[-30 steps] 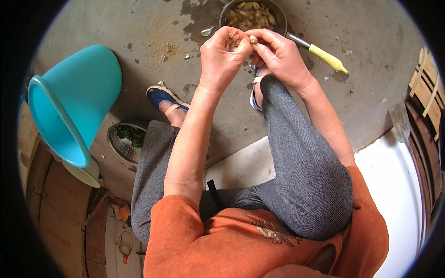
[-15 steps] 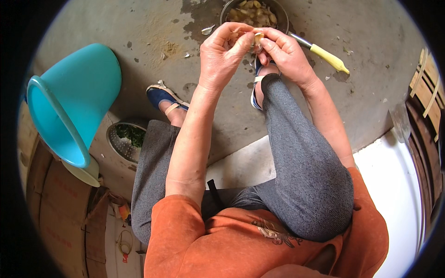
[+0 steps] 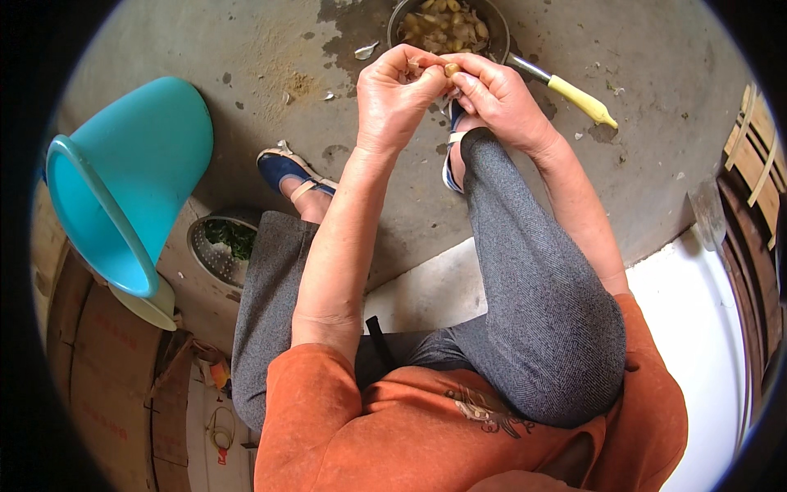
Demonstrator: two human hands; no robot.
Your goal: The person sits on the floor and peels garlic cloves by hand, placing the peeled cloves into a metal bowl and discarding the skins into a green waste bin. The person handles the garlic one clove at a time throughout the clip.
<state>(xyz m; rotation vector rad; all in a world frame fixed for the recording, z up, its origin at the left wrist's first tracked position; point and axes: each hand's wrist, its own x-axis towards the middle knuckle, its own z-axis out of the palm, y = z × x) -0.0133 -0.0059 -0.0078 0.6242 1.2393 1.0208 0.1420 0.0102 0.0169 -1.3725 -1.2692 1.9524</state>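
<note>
A garlic clove (image 3: 452, 70) is pinched between the fingertips of my two hands, its tan surface showing. My left hand (image 3: 392, 102) is closed with thumb against forefinger at the clove's left side; pale papery bits show inside its curled fingers. From the other side, the thumb and fingers of my right hand (image 3: 507, 102) press on the clove, and a shred of whitish skin shows under them. Just beyond the hands, a round metal pan (image 3: 502, 18) on the floor holds many peeled cloves and skins in liquid. Its yellow handle (image 3: 582, 102) points to the right.
A turquoise bucket (image 3: 176, 123) lies tipped at the left, beside a perforated metal colander (image 3: 215, 262) with green leaves. Scraps of garlic skin (image 3: 366, 51) and wet spots dot the concrete floor (image 3: 254, 74). My blue shoes stand below the hands.
Both hands stay together, shifting only slightly. The clove has turned and sits a little lower between the fingertips, and the fingers have adjusted their pinch.
</note>
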